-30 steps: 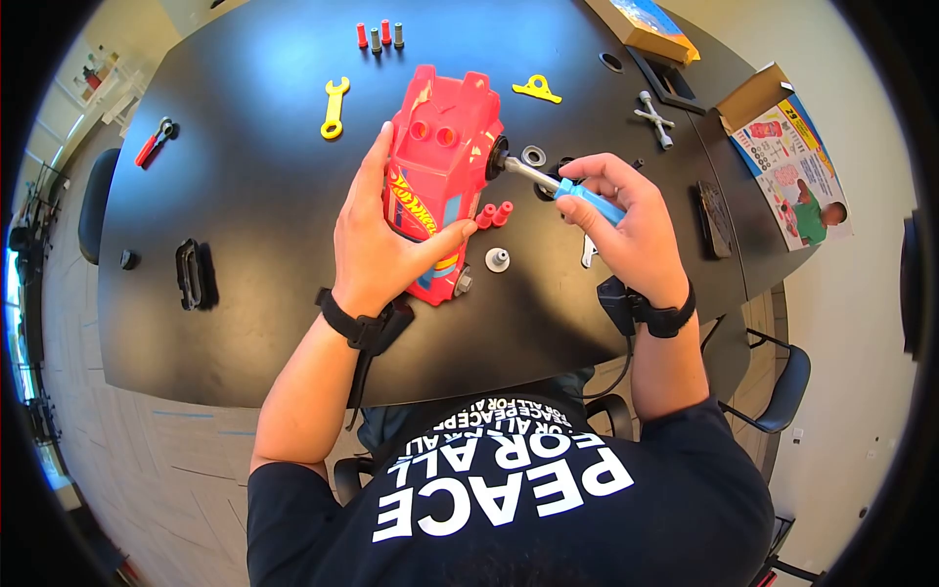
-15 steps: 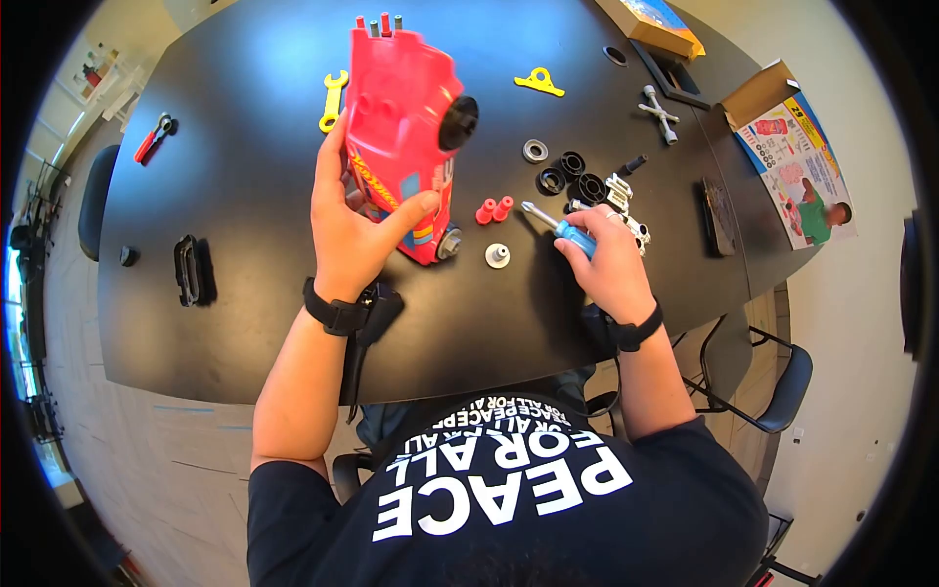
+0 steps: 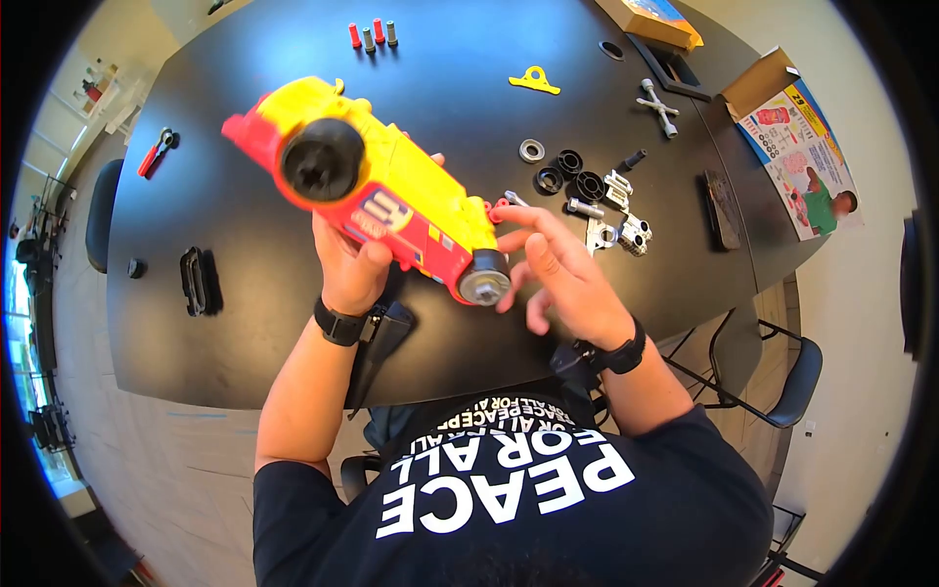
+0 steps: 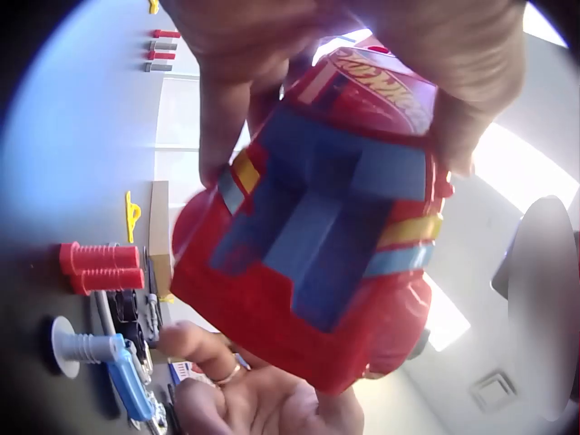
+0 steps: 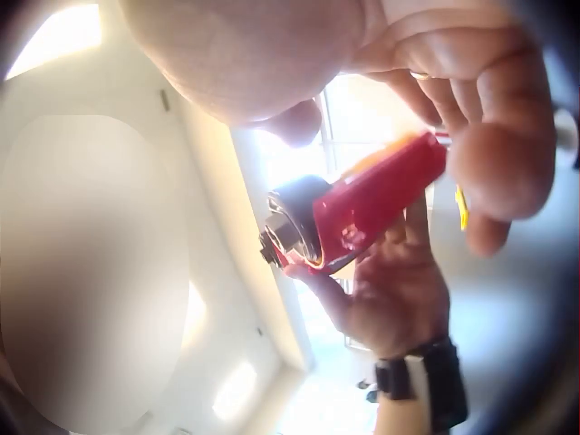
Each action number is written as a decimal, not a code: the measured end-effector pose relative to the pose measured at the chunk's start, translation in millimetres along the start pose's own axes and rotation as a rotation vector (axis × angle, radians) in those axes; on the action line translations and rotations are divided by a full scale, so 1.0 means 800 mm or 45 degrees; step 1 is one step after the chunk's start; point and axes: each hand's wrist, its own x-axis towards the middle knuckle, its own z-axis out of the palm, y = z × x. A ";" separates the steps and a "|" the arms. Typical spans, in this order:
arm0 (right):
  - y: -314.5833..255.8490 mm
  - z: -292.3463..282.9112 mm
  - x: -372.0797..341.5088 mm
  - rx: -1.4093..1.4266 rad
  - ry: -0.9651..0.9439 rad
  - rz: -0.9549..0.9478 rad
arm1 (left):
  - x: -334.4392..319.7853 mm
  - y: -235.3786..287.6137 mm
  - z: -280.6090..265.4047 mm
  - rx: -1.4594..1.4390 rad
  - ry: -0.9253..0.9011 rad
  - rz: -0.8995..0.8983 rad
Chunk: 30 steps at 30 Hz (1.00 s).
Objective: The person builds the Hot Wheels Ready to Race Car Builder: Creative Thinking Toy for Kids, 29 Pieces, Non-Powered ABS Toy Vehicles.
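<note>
In the head view, the left hand [image 3: 347, 269] grips the red toy car [image 3: 430, 245] from beneath, its yellow underside turned up. A black wheel [image 3: 323, 161] shows at the raised far end, and a wheel with a grey hub [image 3: 486, 284] at the near end. Beside that near end, the right hand [image 3: 572, 284] is held with fingers spread and bent, gripping nothing; whether a fingertip touches the car, I cannot tell. The left wrist view shows the car's red and blue top [image 4: 317, 217] and, on the table, the blue screwdriver [image 4: 131, 388], largely hidden in the head view.
Several black rings [image 3: 590, 186] and grey-white parts [image 3: 634, 235] lie right of the car. Farther off are red and grey pegs [image 3: 379, 31], a yellow piece [image 3: 534, 81], a grey cross wrench [image 3: 656, 108] and an opened box [image 3: 797, 147]. A black tray-like part [image 3: 193, 281] sits left.
The car has been turned over and tilted, its far end swinging left and its underside coming into view. The right hand has let go of the screwdriver and moved left to the car's near end.
</note>
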 end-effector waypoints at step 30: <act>-0.007 -0.151 -0.041 -1.154 0.754 -0.402 | 0.008 0.026 -0.024 0.392 -0.838 -0.249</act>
